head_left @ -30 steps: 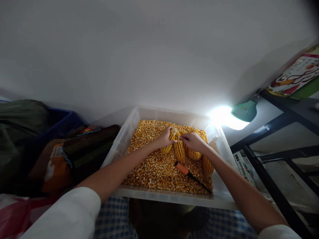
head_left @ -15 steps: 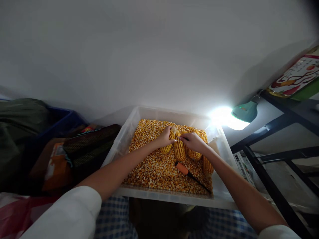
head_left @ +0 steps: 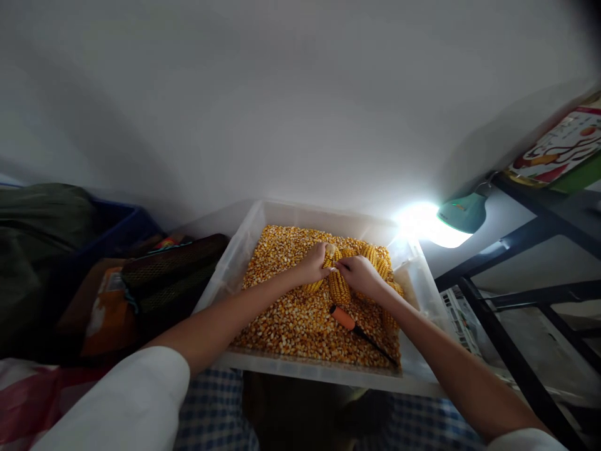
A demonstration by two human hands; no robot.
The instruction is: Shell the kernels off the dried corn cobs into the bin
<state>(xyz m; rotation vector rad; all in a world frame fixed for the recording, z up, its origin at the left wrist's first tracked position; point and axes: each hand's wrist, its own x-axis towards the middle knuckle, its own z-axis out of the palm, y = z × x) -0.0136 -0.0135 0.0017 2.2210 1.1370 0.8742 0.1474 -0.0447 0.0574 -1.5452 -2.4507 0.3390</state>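
Yellow ears of corn lie on loose kernels (head_left: 286,319) in a translucent plastic bin (head_left: 328,369). My left hand (head_left: 313,264) is closed around the upper end of one upright ear of corn (head_left: 339,289). Pressed against the same ear from the right are the pinched fingers of my right hand (head_left: 359,273); any kernel between them is too small to make out. Several other ears (head_left: 370,254) rest beside and behind my right hand. Below the hands lies a tool with an orange handle (head_left: 342,317) and a thin dark shaft, on the kernels.
A lit green-bodied lamp (head_left: 462,216) hangs from a dark metal rack (head_left: 507,351) at the right. At the left are a black mesh bag (head_left: 173,275), a blue crate (head_left: 122,219) and an orange-and-white package (head_left: 103,313). A pale wall (head_left: 282,113) rises behind the bin.
My right hand has shifted slightly down and turned, its fingers still at the ear. My left hand stays on the ear with little movement. The orange-handled tool has not moved.
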